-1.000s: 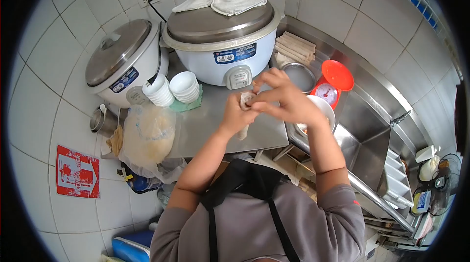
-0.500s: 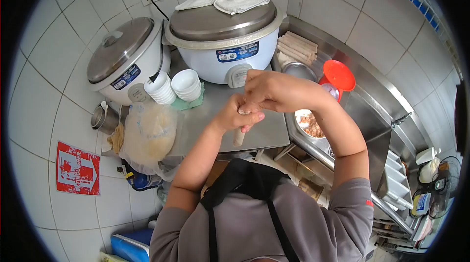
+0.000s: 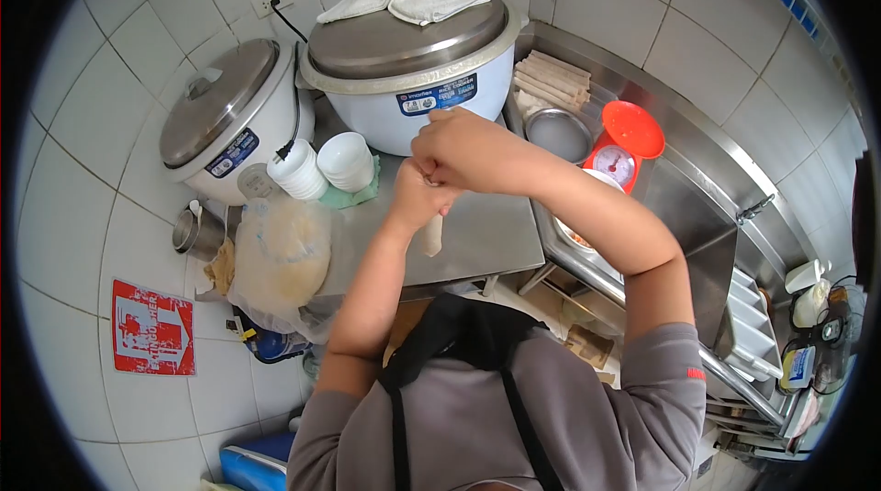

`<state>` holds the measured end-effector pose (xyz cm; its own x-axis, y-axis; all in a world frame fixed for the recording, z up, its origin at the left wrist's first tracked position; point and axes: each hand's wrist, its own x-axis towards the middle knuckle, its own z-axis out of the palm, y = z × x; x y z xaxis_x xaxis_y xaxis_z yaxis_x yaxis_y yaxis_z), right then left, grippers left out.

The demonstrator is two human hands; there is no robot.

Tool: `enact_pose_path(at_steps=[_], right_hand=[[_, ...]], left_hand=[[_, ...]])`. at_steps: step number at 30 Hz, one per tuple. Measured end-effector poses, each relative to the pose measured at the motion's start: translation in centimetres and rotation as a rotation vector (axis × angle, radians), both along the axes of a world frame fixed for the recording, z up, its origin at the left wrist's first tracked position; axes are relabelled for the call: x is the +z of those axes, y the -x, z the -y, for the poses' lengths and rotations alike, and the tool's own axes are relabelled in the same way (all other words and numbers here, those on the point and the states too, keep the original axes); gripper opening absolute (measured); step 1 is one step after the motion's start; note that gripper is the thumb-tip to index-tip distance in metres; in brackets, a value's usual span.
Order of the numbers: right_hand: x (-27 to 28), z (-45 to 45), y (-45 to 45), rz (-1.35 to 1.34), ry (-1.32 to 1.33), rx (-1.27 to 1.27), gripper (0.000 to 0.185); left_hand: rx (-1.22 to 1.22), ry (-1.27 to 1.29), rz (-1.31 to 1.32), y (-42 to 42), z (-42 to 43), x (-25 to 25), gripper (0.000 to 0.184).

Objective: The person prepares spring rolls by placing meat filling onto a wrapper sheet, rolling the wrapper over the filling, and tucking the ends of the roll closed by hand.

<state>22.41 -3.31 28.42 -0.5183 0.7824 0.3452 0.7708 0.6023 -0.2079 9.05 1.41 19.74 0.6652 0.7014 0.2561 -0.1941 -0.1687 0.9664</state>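
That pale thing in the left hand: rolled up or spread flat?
Rolled, it seems: the pale thing shows narrow and tube-like below the left hand; its top is hidden.

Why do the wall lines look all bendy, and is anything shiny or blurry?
In the head view, the tiled wall bows, probably from a wide lens, with black corners; in the head view, the metal table shines softly, and the right hand shows no strong blur.
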Motion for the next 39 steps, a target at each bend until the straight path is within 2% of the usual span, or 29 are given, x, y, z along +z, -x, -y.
enact_pose_path(at_steps=[2, 4, 9, 11, 14, 15, 18, 19, 21, 23, 25, 28, 29, 32, 33, 36, 37, 39], right_hand=[[0.2, 0.3, -1.2, -0.301, 0.099, -0.009, 0.014], [-1.0, 1.4, -0.8, -0.270, -0.091, 0.004, 0.018], [-2.9, 2.3, 1.5, -0.198, -0.479, -0.120, 0.024], [-2.7, 2.3, 1.9, -0.176, -0.385, -0.164, 0.025], [-3.3, 1.6, 1.0, -0.262, -0.218, -0.156, 0.028], [-3.7, 1.1, 0.6, -0.310, -0.165, -0.137, 0.030], [-8.6, -0.8, -1.2, -1.069, 0.039, -0.073, 0.039], [-11.4, -1.2, -2.0, -1.023, 0.216, -0.060, 0.049], [-16.3, -0.3, -0.9, -0.941, 0.554, 0.075, 0.048], [-19.4, -0.2, -0.7, -0.828, 0.872, 0.036, 0.042], [-19.7, -0.2, -1.6, -0.728, 0.746, -0.068, 0.039], [-19.6, -0.9, -3.0, -0.482, 0.608, -0.208, 0.031], [-19.9, -1.3, -3.5, -0.366, 0.602, -0.252, 0.030], [-21.6, -2.0, -4.1, -0.129, 0.494, -0.314, 0.026], [-22.4, -2.3, -4.1, -0.053, 0.456, -0.318, 0.026], [-23.1, -1.5, -3.7, 0.114, 0.297, -0.369, 0.031], [-23.3, -1.1, -3.3, 0.159, 0.234, -0.390, 0.034], [-25.3, -1.0, -1.0, 0.100, 0.214, -0.370, 0.042]], left_hand=[[0.106, -0.011, 0.055, 0.0, -0.4, 0.5, 0.010], [0.267, -0.075, 0.138, -0.3, -0.2, 1.2, 0.009], [0.401, -0.014, 0.386, -1.4, 0.7, 1.4, 0.013], [0.411, -0.021, 0.397, -1.8, 0.2, 0.1, 0.015], [0.518, -0.365, 0.188, -2.1, 0.0, -1.0, 0.014], [0.455, -0.157, 0.301, -2.3, -0.3, -1.4, 0.015], [0.391, -0.025, 0.273, -1.2, -0.3, -0.1, 0.017], [0.379, 0.070, 0.311, -1.0, -0.7, -0.6, 0.020], [0.333, 0.199, 0.406, -0.2, -1.9, -2.6, 0.025], [0.308, 0.281, 0.498, 0.7, -3.1, -5.2, 0.030], [0.311, 0.322, 0.601, 1.4, -3.5, -7.5, 0.037], [0.505, 0.635, 0.695, 2.3, -3.4, -10.2, 0.046], [0.534, 0.692, 0.652, 2.9, -4.2, -12.7, 0.049], [0.589, 0.558, 0.377, 3.4, -5.5, -19.1, 0.049], [0.560, 0.392, 0.210, 3.5, -5.4, -20.4, 0.046], [0.459, -0.480, -0.558, 4.0, -2.9, -19.3, 0.046], [0.462, -0.688, -0.657, 4.0, -2.3, -20.5, 0.049], [0.471, -0.715, -0.689, 3.9, -1.5, -19.8, 0.050]])
